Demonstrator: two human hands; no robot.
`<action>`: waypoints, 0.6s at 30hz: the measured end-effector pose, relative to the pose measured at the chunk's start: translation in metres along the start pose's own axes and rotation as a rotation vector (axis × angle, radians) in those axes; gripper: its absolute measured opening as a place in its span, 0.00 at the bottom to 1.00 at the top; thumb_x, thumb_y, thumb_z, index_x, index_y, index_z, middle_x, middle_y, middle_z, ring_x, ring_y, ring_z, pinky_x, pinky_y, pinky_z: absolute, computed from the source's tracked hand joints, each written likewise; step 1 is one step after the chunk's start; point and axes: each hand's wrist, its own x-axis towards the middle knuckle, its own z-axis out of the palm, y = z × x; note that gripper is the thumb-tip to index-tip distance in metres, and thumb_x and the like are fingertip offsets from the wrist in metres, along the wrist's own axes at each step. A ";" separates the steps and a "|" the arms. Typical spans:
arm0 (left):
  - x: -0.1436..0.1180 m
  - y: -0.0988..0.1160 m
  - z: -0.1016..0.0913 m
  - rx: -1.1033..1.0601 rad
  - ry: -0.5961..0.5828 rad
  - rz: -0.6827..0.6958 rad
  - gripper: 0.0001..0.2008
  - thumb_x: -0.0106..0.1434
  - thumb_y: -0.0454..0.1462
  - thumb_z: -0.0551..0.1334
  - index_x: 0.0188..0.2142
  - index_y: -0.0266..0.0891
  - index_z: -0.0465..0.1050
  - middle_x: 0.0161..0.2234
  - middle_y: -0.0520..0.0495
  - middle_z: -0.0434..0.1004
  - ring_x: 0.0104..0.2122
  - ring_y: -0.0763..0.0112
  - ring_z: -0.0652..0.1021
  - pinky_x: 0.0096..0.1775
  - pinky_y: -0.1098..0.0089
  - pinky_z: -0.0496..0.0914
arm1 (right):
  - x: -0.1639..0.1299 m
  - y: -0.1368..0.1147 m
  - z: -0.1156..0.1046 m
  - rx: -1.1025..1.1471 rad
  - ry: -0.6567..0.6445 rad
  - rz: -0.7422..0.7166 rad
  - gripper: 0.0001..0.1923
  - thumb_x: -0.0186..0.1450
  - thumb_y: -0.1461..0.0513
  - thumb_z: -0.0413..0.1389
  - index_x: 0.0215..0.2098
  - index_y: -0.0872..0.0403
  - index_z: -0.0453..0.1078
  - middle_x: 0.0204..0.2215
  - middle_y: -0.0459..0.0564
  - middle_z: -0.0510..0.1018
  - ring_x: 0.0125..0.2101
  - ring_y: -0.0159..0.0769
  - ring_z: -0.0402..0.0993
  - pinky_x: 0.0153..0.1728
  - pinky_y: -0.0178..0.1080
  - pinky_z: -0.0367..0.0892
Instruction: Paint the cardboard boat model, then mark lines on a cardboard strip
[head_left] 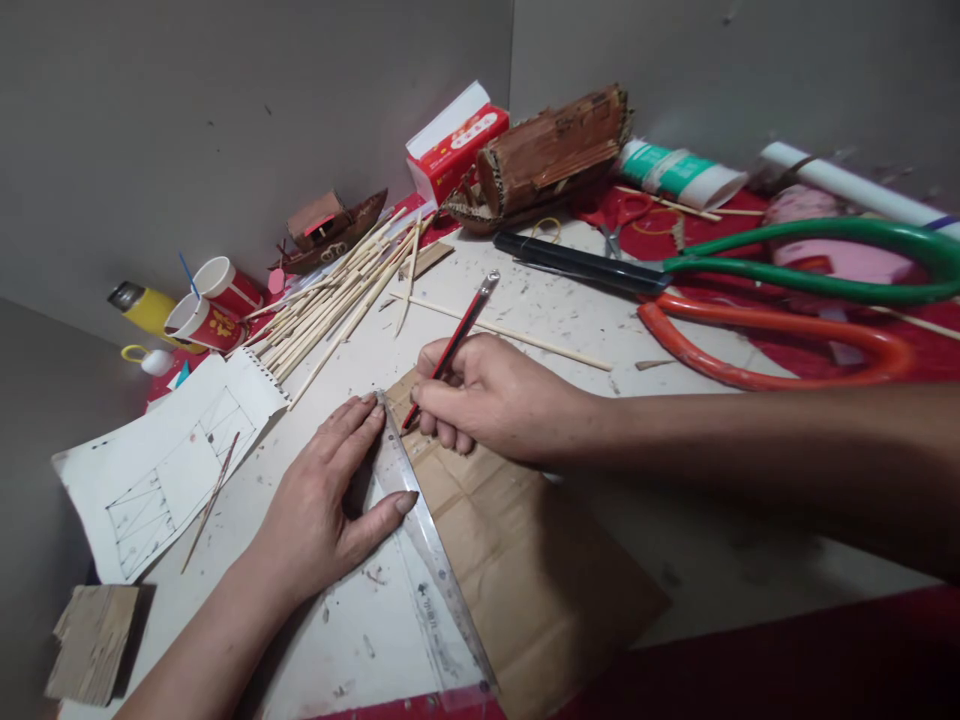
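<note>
A clear plastic ruler [435,570] lies along the left edge of a brown cardboard sheet [510,550]. Flat on the ruler rests my left hand [322,500], its thumb spread away from the fingers. My right hand [495,395] is closed around a red and black pencil [470,320], which is tilted with its lower end at the cardboard beside the ruler's far end. My right fist partly covers the pencil and the far part of the sheet.
Thin wooden sticks [341,300] lie in a pile behind my hands, near a paper with line drawings [180,460]. Shears with green and orange handles [772,345] are at the right. Two brown model boats [555,150], paper cups [202,322] and a yellow bottle [154,310] stand farther back.
</note>
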 end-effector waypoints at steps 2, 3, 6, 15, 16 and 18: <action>0.000 0.000 0.000 -0.001 -0.003 -0.001 0.35 0.65 0.44 0.63 0.68 0.42 0.54 0.67 0.36 0.58 0.66 0.52 0.62 0.63 0.48 0.61 | -0.001 -0.001 0.000 -0.009 -0.007 -0.004 0.12 0.59 0.72 0.52 0.20 0.54 0.65 0.17 0.43 0.74 0.16 0.26 0.69 0.15 0.27 0.63; 0.000 -0.001 -0.001 -0.003 -0.005 -0.001 0.35 0.65 0.44 0.63 0.68 0.41 0.55 0.67 0.36 0.58 0.66 0.52 0.62 0.63 0.48 0.61 | -0.001 -0.002 0.000 -0.011 -0.012 -0.001 0.13 0.59 0.73 0.52 0.20 0.54 0.64 0.17 0.44 0.74 0.16 0.26 0.69 0.15 0.27 0.63; 0.000 -0.001 -0.001 -0.010 -0.009 -0.001 0.35 0.65 0.44 0.63 0.68 0.40 0.55 0.67 0.35 0.58 0.66 0.52 0.61 0.63 0.49 0.61 | -0.002 -0.003 0.000 -0.010 -0.026 0.006 0.14 0.59 0.73 0.51 0.19 0.54 0.64 0.16 0.44 0.74 0.16 0.26 0.68 0.16 0.27 0.62; 0.001 0.000 -0.001 -0.017 -0.004 -0.001 0.36 0.65 0.45 0.63 0.69 0.43 0.54 0.68 0.37 0.58 0.66 0.50 0.62 0.62 0.47 0.62 | -0.003 -0.003 -0.001 -0.067 -0.073 0.002 0.12 0.57 0.74 0.52 0.20 0.55 0.66 0.15 0.42 0.73 0.15 0.24 0.68 0.15 0.25 0.62; 0.001 0.000 -0.001 -0.018 0.000 0.002 0.36 0.65 0.45 0.63 0.69 0.43 0.54 0.68 0.37 0.58 0.66 0.50 0.62 0.62 0.47 0.62 | -0.003 -0.003 -0.001 -0.068 -0.080 0.012 0.12 0.56 0.74 0.52 0.20 0.55 0.66 0.14 0.42 0.72 0.15 0.25 0.68 0.14 0.25 0.61; 0.001 0.000 -0.001 -0.018 0.002 0.007 0.36 0.65 0.45 0.63 0.69 0.43 0.54 0.68 0.36 0.58 0.66 0.50 0.62 0.62 0.47 0.62 | -0.002 -0.004 -0.001 -0.070 -0.095 0.025 0.12 0.57 0.73 0.52 0.19 0.54 0.66 0.13 0.41 0.71 0.15 0.26 0.68 0.14 0.26 0.61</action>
